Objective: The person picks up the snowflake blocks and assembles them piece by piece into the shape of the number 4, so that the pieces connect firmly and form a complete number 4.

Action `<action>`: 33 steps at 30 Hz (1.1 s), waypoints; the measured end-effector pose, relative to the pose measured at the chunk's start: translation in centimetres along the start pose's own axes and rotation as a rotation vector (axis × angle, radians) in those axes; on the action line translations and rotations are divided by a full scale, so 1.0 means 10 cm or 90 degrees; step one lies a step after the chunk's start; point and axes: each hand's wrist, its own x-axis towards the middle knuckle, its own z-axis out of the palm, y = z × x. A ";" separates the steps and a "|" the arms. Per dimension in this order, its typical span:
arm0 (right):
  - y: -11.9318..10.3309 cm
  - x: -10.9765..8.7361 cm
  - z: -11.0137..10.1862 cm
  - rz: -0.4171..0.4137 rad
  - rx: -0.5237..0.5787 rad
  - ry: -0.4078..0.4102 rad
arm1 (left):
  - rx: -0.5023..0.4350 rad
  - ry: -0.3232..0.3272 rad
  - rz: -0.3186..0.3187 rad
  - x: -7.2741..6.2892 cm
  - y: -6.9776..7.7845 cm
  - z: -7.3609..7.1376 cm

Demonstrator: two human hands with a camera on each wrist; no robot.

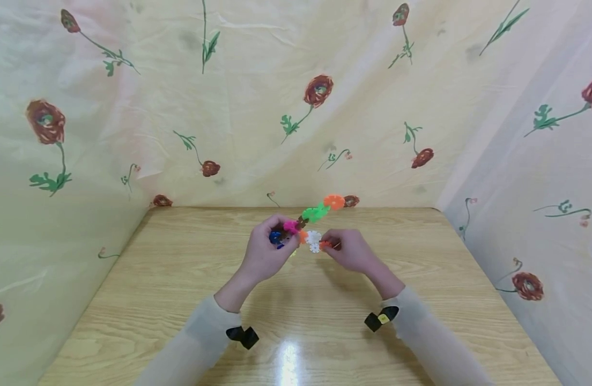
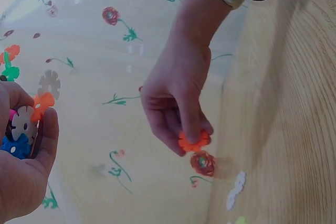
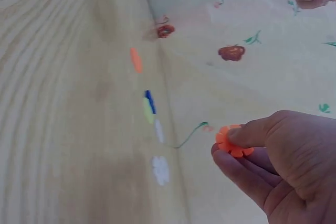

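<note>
My left hand (image 1: 264, 252) grips a chain of notched plastic snowflake discs. A pink disc (image 1: 290, 226) and a blue disc (image 1: 275, 237) show between its fingers. Green discs (image 1: 315, 214) and an orange end disc (image 1: 334, 202) stretch up and to the right. In the left wrist view, a grey disc (image 2: 50, 84) sticks out past the fingertips, joined to an orange one (image 2: 43, 104). To the right, my right hand (image 1: 349, 249) pinches a single orange disc (image 3: 231, 141) between thumb and fingers, held apart from the chain in the wrist views.
Loose discs lie on the wooden table (image 1: 296, 300) beyond the hands: white ones (image 3: 161, 170), a yellow-green one (image 3: 148, 110), a blue one (image 3: 150, 101) and an orange one (image 3: 136, 60). Flower-printed cloth (image 1: 257, 107) rises behind the table and along both sides.
</note>
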 end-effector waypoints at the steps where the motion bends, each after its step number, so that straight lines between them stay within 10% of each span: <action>1: -0.02 0.00 -0.03 0.001 0.006 0.011 | 0.001 0.001 0.002 0.00 0.00 0.00; 20: -0.59 -0.16 -0.48 -0.059 0.329 0.186 | -0.001 0.017 -0.003 0.01 0.00 -0.01; 33: -0.71 -0.22 -0.51 -0.114 0.334 0.180 | -0.001 0.019 0.001 0.01 0.01 0.01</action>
